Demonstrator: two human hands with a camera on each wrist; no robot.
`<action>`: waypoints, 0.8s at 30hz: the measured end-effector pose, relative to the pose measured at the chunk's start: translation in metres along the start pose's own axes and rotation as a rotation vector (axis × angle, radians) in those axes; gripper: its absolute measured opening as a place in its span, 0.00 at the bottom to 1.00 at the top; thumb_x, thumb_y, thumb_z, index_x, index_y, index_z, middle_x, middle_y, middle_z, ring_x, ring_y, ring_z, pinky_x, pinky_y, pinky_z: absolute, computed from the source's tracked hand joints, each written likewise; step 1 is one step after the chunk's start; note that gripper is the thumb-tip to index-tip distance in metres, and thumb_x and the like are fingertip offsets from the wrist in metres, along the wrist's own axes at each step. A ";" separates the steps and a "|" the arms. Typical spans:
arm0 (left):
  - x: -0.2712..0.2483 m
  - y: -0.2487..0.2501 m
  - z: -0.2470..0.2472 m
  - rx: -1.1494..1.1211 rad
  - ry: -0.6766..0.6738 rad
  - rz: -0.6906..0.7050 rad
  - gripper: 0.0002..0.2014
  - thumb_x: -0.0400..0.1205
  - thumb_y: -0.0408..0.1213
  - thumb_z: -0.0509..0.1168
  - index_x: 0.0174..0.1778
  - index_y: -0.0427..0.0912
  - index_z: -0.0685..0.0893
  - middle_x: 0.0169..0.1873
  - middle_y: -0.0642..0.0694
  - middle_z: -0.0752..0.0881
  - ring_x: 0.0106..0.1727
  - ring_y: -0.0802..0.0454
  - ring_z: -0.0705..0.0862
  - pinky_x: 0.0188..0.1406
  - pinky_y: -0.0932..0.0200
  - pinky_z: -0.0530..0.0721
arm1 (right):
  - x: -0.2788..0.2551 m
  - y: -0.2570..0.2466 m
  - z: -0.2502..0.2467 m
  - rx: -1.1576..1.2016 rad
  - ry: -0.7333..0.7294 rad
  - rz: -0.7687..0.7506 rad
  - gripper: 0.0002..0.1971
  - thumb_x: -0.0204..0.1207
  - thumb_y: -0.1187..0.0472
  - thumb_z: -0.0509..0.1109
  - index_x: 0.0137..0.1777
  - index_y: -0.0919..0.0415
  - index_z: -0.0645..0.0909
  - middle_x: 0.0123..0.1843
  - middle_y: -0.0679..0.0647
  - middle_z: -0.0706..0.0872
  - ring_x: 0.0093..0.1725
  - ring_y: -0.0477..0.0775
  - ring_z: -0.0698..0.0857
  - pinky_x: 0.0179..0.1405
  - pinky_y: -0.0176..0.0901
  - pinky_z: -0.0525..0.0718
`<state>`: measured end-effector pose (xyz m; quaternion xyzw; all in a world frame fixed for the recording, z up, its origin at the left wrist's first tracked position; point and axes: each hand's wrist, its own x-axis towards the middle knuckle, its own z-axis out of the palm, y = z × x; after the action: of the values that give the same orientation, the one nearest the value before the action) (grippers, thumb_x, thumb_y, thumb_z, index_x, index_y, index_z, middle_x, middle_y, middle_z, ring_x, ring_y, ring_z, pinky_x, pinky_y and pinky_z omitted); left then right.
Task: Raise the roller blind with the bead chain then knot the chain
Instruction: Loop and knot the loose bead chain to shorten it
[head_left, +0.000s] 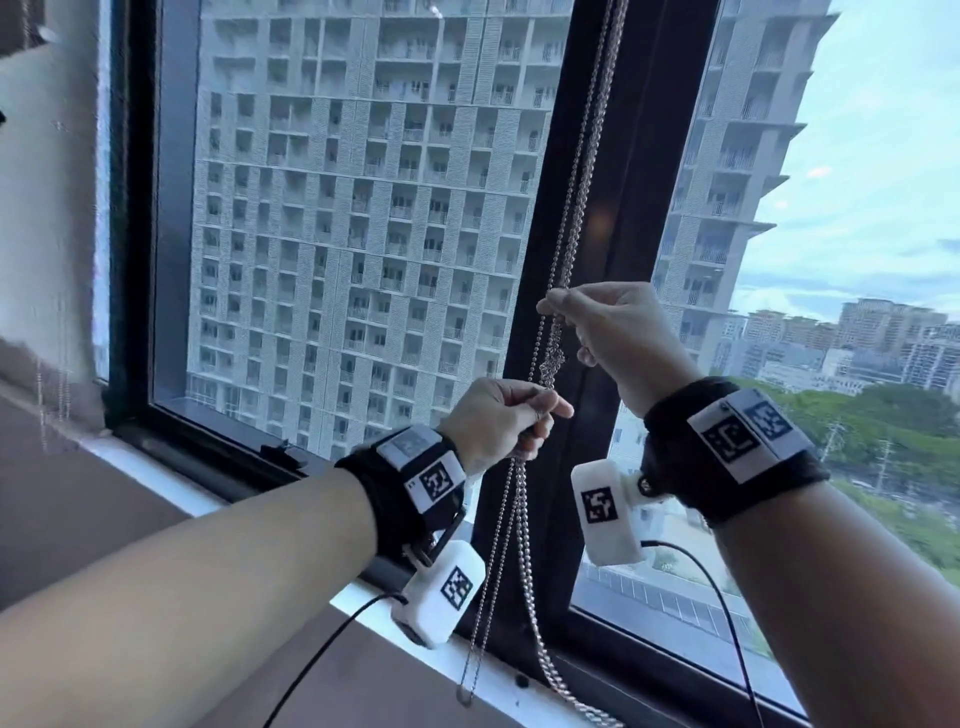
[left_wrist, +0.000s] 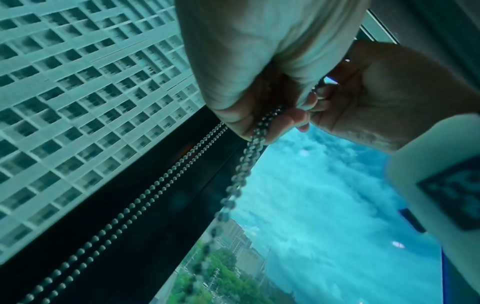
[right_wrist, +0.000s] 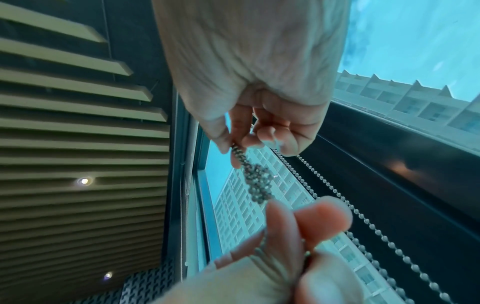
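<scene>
A silver bead chain (head_left: 584, 171) hangs in front of the dark window post (head_left: 618, 218). A bunched knot (head_left: 554, 359) sits in it between my hands; the same knot (right_wrist: 257, 185) shows in the right wrist view. My right hand (head_left: 597, 327) pinches the chain just above the knot. My left hand (head_left: 506, 421) grips the strands below it, and the loose chain (head_left: 511, 545) trails down to the sill. In the left wrist view the chain (left_wrist: 246, 156) runs out of my left hand (left_wrist: 257, 86). No blind fabric is in view.
Glass panes (head_left: 353, 223) stand either side of the post, with a tower block outside. A white sill (head_left: 498, 675) runs below. A second pair of bead strands (left_wrist: 124, 214) hangs along the post. A slatted ceiling (right_wrist: 78, 123) with spotlights is overhead.
</scene>
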<state>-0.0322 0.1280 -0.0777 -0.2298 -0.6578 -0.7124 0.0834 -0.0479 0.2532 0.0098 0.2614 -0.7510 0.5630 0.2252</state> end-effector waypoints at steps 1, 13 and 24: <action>0.001 -0.003 0.000 -0.015 0.003 0.003 0.11 0.84 0.31 0.60 0.46 0.26 0.84 0.26 0.42 0.78 0.24 0.51 0.73 0.23 0.61 0.73 | 0.000 0.000 0.000 -0.028 0.007 -0.010 0.11 0.77 0.53 0.74 0.39 0.58 0.92 0.25 0.54 0.71 0.30 0.56 0.64 0.33 0.49 0.68; 0.000 -0.018 -0.035 0.351 0.073 -0.054 0.08 0.80 0.31 0.66 0.45 0.28 0.87 0.36 0.40 0.89 0.35 0.55 0.89 0.45 0.60 0.89 | 0.002 0.015 -0.018 -0.098 0.080 -0.008 0.11 0.79 0.56 0.73 0.35 0.51 0.90 0.35 0.66 0.81 0.37 0.58 0.73 0.39 0.52 0.73; 0.029 0.068 -0.006 -0.204 0.161 0.058 0.13 0.83 0.35 0.62 0.49 0.27 0.85 0.52 0.27 0.88 0.51 0.38 0.88 0.57 0.46 0.86 | 0.009 0.020 -0.016 -0.083 0.104 -0.005 0.10 0.79 0.58 0.74 0.36 0.56 0.90 0.29 0.57 0.84 0.24 0.55 0.72 0.31 0.48 0.75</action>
<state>-0.0304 0.1196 -0.0039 -0.1981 -0.5662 -0.7890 0.1327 -0.0670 0.2718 0.0049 0.2238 -0.7604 0.5436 0.2760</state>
